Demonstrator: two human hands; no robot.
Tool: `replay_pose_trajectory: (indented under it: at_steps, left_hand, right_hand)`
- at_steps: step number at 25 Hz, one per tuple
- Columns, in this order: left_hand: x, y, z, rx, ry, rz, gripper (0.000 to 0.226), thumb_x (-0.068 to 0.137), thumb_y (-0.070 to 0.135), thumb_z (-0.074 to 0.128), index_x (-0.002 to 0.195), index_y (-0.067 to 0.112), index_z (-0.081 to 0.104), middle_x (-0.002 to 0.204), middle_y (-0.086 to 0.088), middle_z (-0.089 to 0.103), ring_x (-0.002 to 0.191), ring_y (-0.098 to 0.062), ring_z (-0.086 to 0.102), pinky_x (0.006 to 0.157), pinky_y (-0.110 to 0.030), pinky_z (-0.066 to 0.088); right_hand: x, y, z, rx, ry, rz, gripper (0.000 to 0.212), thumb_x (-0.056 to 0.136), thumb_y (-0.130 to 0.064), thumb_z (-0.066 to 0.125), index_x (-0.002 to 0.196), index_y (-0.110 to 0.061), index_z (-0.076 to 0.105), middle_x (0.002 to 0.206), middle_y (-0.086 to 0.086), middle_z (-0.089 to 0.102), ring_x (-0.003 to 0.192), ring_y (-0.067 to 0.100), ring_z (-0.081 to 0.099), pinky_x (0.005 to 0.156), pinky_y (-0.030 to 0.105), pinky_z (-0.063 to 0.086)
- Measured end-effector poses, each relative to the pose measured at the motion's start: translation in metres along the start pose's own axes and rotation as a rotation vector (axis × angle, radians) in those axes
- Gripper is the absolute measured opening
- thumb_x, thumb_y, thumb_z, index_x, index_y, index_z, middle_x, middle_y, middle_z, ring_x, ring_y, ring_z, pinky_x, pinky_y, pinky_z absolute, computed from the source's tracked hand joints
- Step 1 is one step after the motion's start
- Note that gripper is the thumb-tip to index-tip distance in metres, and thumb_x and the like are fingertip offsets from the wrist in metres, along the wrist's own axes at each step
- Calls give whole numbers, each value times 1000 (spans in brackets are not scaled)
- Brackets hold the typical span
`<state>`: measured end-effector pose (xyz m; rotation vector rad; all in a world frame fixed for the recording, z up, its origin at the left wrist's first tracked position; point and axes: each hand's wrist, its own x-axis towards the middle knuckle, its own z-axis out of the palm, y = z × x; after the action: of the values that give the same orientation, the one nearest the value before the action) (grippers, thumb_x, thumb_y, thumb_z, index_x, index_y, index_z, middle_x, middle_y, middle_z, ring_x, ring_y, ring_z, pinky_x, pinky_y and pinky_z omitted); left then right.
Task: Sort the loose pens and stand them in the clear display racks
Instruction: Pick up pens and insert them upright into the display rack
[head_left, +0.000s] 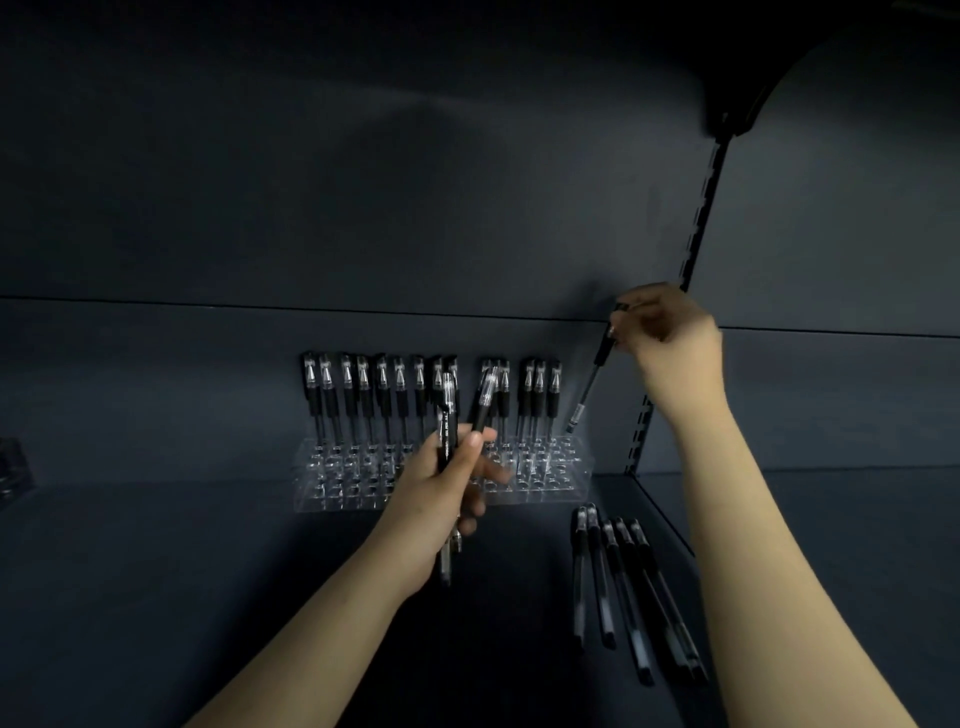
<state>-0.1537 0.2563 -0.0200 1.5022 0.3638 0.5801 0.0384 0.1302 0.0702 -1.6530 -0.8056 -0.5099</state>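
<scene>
A clear display rack (566, 475) stands at the back of the dark shelf, its rear row filled with several upright black pens (363, 395). My right hand (670, 338) pinches one black pen (589, 387) by its upper end, tilted, its lower tip just above the rack's right end. My left hand (441, 488) grips two black pens (448, 421) in front of the rack's middle, caps pointing up. Several loose black pens (618, 587) lie flat on the shelf to the right of my left forearm.
A slotted metal upright (698, 228) runs down the back panel at the right, ending beside the rack. A dark object (13, 467) sits at the far left edge of the shelf. The shelf floor (182, 597) is dark and dimly lit.
</scene>
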Motion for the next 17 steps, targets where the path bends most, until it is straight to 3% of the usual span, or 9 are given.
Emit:
replay_pose_trajectory:
  at_steps: [4,9,13,17]
  left_hand:
    - [0,-1,-1,-6,1,7,20,100,35,46,111,28,61,80,3,72,54,-6,52,48,-23,39]
    - [2,-3,-3,-17,4,18,20,100,35,46,111,27,61,78,4,72,54,-6,51,47,-23,38]
    - [4,-4,-5,-17,15,17,20,99,35,47,111,26,61,77,3,72,53,-7,50,46,-23,38]
    - [5,-3,-7,-6,34,29,21,100,35,47,112,25,61,77,2,72,53,-6,50,46,-23,38]
  right_hand:
    - [-6,2,9,-96,-27,-42,10,85,-12,65,92,-19,64,79,-1,67,78,15,65,72,21,51]
    - [-9,14,17,-171,-121,-29,8,83,-11,69,91,-13,68,76,-2,65,70,9,60,63,3,40]
    - [-17,22,23,-228,-223,6,5,83,-16,71,87,-14,71,76,-1,67,71,11,60,61,1,39]
    - [-14,10,20,-196,-159,-32,10,81,-25,72,91,-20,71,75,-6,66,71,7,61,65,6,42]
